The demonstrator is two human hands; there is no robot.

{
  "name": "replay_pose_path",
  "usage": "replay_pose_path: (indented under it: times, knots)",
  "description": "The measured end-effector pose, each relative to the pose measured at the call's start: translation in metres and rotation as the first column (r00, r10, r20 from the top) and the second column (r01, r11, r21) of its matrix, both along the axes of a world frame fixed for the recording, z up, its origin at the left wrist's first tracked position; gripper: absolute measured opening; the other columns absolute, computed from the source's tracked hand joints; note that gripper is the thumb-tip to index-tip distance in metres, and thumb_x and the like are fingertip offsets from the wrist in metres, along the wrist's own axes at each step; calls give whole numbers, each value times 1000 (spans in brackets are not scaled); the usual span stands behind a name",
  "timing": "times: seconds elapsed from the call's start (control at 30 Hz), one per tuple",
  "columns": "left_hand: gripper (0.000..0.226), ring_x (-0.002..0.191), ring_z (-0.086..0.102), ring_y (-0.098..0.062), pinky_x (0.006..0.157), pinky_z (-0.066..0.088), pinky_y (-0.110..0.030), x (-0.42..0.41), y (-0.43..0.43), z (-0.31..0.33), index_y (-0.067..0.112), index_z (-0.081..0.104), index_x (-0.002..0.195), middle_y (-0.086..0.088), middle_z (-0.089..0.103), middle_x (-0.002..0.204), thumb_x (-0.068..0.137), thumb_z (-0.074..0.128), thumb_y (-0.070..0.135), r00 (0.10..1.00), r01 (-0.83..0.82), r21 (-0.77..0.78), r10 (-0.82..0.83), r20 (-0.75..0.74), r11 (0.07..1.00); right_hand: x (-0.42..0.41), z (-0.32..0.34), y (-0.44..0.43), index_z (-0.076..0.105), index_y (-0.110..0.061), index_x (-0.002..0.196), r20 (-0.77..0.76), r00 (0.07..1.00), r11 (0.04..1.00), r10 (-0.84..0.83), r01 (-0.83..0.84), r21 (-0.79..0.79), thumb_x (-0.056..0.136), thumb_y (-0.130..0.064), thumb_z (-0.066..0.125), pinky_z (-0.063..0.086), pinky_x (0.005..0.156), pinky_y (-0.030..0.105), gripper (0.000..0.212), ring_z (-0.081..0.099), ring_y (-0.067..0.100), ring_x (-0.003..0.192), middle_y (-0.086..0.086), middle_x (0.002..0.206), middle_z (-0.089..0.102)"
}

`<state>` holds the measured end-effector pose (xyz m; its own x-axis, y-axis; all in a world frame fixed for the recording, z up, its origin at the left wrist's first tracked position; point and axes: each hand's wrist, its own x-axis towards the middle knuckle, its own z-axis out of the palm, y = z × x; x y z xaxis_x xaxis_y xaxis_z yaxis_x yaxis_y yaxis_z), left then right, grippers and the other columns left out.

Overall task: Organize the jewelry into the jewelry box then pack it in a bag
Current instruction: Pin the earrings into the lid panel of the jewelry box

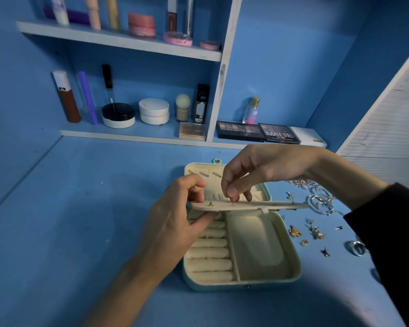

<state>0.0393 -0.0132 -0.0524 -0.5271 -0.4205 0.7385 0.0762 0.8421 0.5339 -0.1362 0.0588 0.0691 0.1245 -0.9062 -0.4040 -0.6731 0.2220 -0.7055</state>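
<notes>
Left hand point(175, 215): fingers pinching the cream earring panel point(248, 206) of the open mint jewelry box point(293, 267); keep it level
Right hand point(265, 171): fingers pinching a small stud, barely visible; push its post straight through

Beside the jewelry box point(291, 267), the scattered earrings point(314, 232) were too small to identify; a dark sleeve point(392, 232) hid others, itself cut off.

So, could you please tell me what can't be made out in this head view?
- What the right hand pinches at the earring panel: too small, covered by fingertips.
- The panel's face: seen edge-on.
- The jewelry box lid interior: mostly behind both hands.
- Loose jewelry at right: partly under the dark sleeve.
- The left hand steadies the panel; its palm side is hidden.
</notes>
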Motion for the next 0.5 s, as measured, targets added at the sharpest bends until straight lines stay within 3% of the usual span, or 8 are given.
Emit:
replay_pose_path:
  times: [0.4,0.5]
  knots:
    - [41,75,53,-8,68,48,-28,0,2,0,24,39,109,8,52,80,76,62,36,1000,-17,0,17,-15,1000,9,1,5,69,-18,78,-117,993,997,-10,1,-76,84,-6,66,44,61,12,14,58,2,60,-8,70,66]
    - [42,76,53,-8,68,48,-30,1,2,-1,24,39,109,7,52,81,76,62,35,1000,-10,-10,10,-3,1000,11,-2,8,71,-14,81,-152,988,992,-12,-7,-122,84,-7,67,45,61,13,9,58,0,62,-9,72,67]
